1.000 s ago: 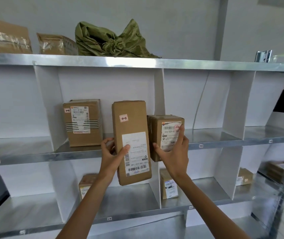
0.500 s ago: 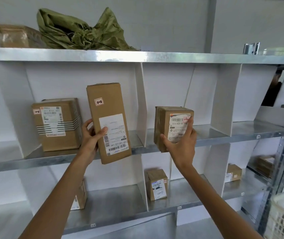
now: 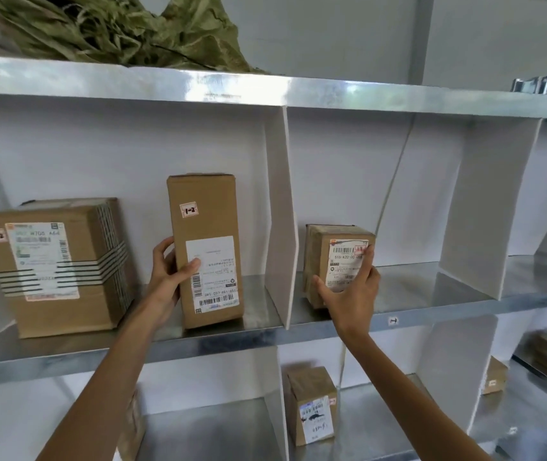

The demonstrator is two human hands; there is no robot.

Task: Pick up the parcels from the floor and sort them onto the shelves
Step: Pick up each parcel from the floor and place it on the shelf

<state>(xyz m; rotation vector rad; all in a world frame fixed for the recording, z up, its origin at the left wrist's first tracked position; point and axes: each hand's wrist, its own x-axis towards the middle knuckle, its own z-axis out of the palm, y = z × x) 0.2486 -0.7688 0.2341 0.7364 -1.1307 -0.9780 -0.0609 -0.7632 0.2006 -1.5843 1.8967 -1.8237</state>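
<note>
Cardboard in the left bay: the tall parcel (image 3: 205,247) stood on end on the middle shelf (image 3: 431,304), close to the front lip. It had a little 1-2 sticker up top and a white shipping label lower down.
Left grip: the left hand (image 3: 169,271) was clamped on the tall parcel's left edge, thumb laid across the white label, fingers wrapped round the side.
Next bay over: the small parcel (image 3: 335,261) sat on the same shelf with its labelled face toward the camera.
Right grip: the right hand (image 3: 351,291) held the small parcel from the front, thumb at the lower left corner, fingers spread up over the label.
Hands vs each other: the 2 were well apart, 1 parcel each, with the white divider (image 3: 280,211) standing between them.
Neighbour: the big parcel (image 3: 56,267), with black stripes round it, shared the left bay. It was near the left hand and not touching the tall parcel.
Shelving: grey galvanised metal, split into bays by white panels.
Up top: a crumpled green sack (image 3: 115,31) lay on the top shelf (image 3: 332,91).
Down below: a low parcel (image 3: 312,404) stood just right of a divider on the shelf beneath, and 1 more far parcel (image 3: 494,377) sat off to the right, too blurry to read.
Room: plain pale wall behind it all.
</note>
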